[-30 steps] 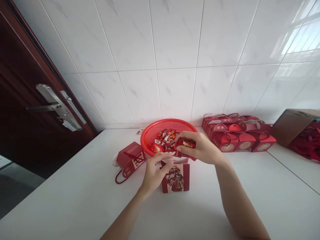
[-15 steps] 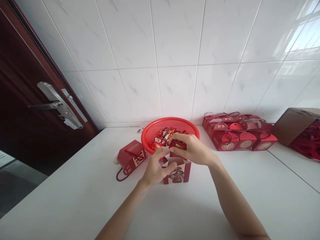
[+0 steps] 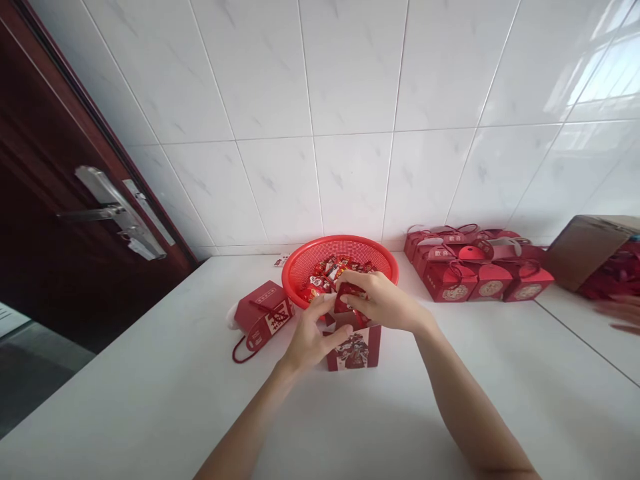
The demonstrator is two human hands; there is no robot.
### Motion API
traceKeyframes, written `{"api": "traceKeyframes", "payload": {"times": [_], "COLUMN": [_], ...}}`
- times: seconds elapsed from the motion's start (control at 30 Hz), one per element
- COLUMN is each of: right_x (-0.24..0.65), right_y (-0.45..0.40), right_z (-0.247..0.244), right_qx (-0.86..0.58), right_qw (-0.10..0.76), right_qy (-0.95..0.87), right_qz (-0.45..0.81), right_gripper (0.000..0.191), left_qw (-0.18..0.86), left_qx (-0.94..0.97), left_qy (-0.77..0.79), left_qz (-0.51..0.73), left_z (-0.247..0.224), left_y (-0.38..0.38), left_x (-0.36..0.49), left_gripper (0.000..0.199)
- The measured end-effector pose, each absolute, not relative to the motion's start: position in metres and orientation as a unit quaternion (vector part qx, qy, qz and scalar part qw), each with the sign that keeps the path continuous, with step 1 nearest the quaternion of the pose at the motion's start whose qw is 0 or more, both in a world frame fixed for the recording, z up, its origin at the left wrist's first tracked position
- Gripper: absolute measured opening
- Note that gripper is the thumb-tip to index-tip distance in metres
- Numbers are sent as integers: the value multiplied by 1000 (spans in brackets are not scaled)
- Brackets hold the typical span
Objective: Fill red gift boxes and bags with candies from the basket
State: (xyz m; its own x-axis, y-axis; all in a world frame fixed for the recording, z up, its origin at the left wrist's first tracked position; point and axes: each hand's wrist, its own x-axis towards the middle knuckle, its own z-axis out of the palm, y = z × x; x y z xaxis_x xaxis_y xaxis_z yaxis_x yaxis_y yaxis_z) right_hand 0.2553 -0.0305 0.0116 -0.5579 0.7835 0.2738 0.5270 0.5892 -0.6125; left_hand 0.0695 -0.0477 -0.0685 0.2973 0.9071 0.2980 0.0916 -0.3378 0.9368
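An open red box (image 3: 353,349) with a printed front stands upright on the white table. My right hand (image 3: 376,297) is closed on a dark red wrapped packet (image 3: 350,293) just over the box's opening. At the box's left side, my left hand (image 3: 315,333) grips its edge between thumb and fingers. Behind both hands sits a red mesh basket (image 3: 303,257) holding red-wrapped sweets (image 3: 330,269). To its left, another red box (image 3: 263,309) with a cord handle lies tilted on the table.
Several closed red boxes (image 3: 453,283) stand in rows at the back right. A cardboard carton (image 3: 575,257) with red items is farther right. Another person's hand (image 3: 623,312) shows at the right edge. A dark red door (image 3: 45,153) is at left.
My right hand and the packet have moved slightly left, and the packet has tilted. Another person's hand has come into view at the right edge.
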Motion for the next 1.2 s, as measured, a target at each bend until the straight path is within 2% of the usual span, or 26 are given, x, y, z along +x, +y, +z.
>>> {"api": "traceKeyframes", "payload": {"times": [0.3,0.53,0.8,1.0,1.13,1.2], "right_x": [258,263,255,271,290,297], "right_y": [-29,-32,-29,-30,-26,-25], "right_z": [11,16,10,18,17,8], "right_qx": [-343,-344,-275,-306,-342,-374], "right_qw": [262,287,303,341,346,322], "right_qy": [-872,-857,-869,-847,-835,-835], "right_qz": [230,255,277,270,255,242], "right_gripper": [20,10,12,12,20,34], "left_qw": [392,369,342,347,346,333], "left_qx": [685,674,718,701,696,696], "left_qy": [385,422,381,401,407,407], "left_qz": [478,481,472,477,480,489], "left_z": [-78,-80,-75,-78,-79,-80], "left_y": [-44,-44,-44,-44,-43,-43], "left_x": [67,67,67,67,67,68], "left_gripper": [46,48,31,50,47,45]}}
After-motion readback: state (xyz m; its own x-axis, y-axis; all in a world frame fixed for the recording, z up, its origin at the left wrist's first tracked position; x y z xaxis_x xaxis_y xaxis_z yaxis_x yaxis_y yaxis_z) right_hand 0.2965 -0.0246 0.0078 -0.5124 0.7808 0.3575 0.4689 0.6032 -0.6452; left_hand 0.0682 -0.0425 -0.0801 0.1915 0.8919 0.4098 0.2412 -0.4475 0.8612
